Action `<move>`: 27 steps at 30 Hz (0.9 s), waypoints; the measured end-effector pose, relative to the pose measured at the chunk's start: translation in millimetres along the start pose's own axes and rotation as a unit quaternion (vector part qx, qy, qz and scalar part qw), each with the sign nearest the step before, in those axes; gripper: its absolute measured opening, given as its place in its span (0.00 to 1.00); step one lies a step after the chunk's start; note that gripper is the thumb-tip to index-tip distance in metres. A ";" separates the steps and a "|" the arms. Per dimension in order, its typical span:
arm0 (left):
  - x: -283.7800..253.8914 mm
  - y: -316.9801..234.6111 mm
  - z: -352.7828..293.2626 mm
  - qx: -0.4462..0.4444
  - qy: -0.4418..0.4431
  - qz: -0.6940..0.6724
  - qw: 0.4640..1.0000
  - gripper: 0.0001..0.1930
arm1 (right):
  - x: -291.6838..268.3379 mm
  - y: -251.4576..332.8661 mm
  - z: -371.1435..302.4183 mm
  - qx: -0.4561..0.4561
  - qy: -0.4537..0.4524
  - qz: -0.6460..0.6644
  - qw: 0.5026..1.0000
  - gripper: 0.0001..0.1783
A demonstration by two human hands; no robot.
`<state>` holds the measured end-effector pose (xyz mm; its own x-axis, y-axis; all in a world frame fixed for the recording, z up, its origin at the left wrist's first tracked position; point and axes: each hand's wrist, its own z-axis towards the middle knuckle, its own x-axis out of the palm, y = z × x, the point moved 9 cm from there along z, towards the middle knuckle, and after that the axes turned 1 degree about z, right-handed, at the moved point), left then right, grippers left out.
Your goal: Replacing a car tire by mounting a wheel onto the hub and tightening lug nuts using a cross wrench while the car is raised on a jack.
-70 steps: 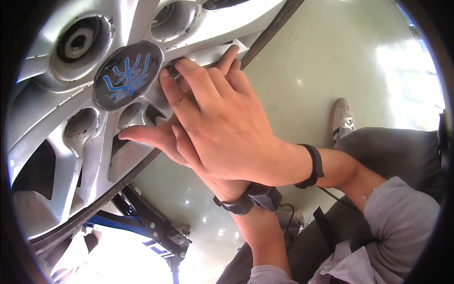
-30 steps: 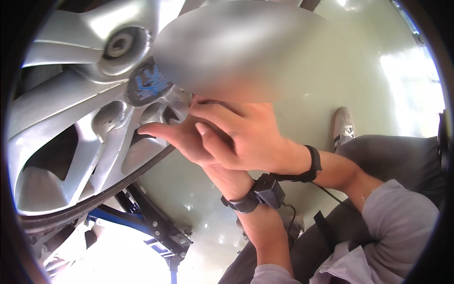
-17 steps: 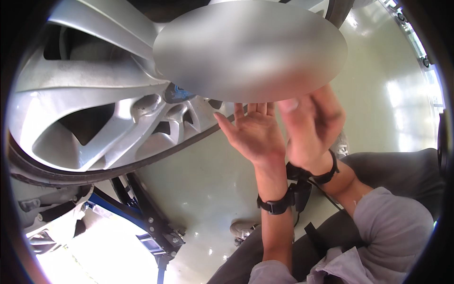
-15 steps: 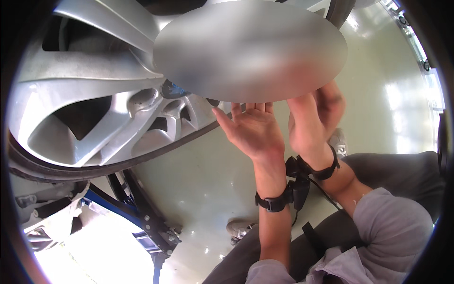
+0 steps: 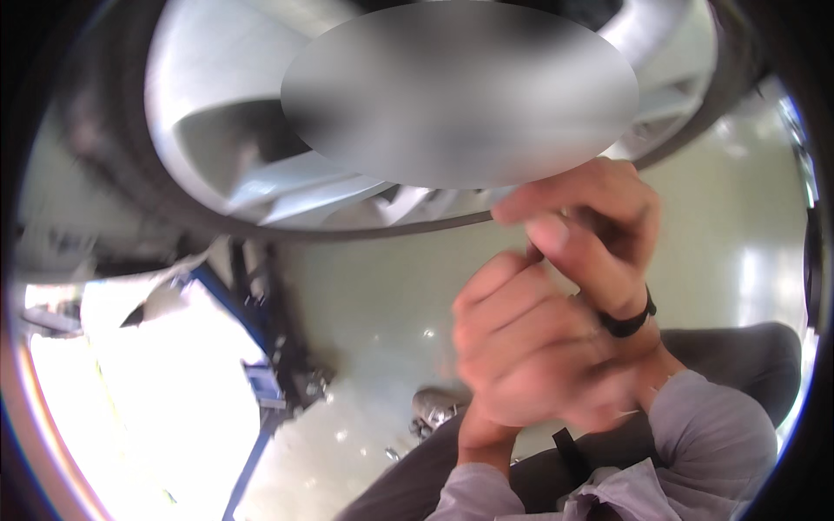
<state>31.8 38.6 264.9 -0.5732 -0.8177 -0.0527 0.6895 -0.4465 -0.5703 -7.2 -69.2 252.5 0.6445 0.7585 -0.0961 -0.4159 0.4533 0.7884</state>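
My left hand (image 5: 539,347) is curled closed, the backs of its fingers turned up and slightly smeared by motion. Just above it, my right hand (image 5: 608,230) has its fingers bent and its thumb pressed close to the left hand's top finger. A small dark bit shows between the two hands, too unclear to name. Both hands are held in front of a silver car wheel (image 5: 195,82), apart from its lower rim. A blurred oval covers the middle of the wheel and borders the top of my right hand.
The wheel's black tyre (image 5: 347,233) curves across the upper view. At lower left stands a blue and black metal support (image 5: 230,308). My shoe (image 5: 434,406) rests on the pale shiny floor (image 5: 365,304), below the hands.
My left hand has turned from open and palm up to closed, and both hands have come together nearer to me. The wheel has shifted right in view.
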 end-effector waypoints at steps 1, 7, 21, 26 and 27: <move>5.5 -7.7 23.7 0.025 0.023 0.027 0.999 0.11 | 5.3 -12.1 6.4 0.057 -0.006 0.009 0.998 0.10; -25.9 -42.3 118.1 0.051 0.195 0.240 0.950 0.07 | 112.3 -55.2 6.3 0.122 0.156 0.206 0.958 0.11; -280.9 -227.0 159.4 -0.297 0.260 0.667 0.632 0.06 | 218.1 -42.0 -85.2 0.168 0.425 0.284 0.843 0.10; -370.9 -238.2 0.0 -0.536 0.220 0.545 0.606 0.06 | 245.9 -32.4 -112.8 0.294 0.392 0.388 0.781 0.09; -392.5 -232.8 -64.0 -0.591 0.234 0.534 0.557 0.06 | 255.1 -29.9 -126.3 0.300 0.401 0.405 0.765 0.09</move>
<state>68.0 486.8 365.8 -0.3586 -0.0794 -0.9301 0.1319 0.9821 -0.1346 88.6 169.9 127.6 -0.3704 0.8285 0.4199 0.0542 -0.4321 0.9002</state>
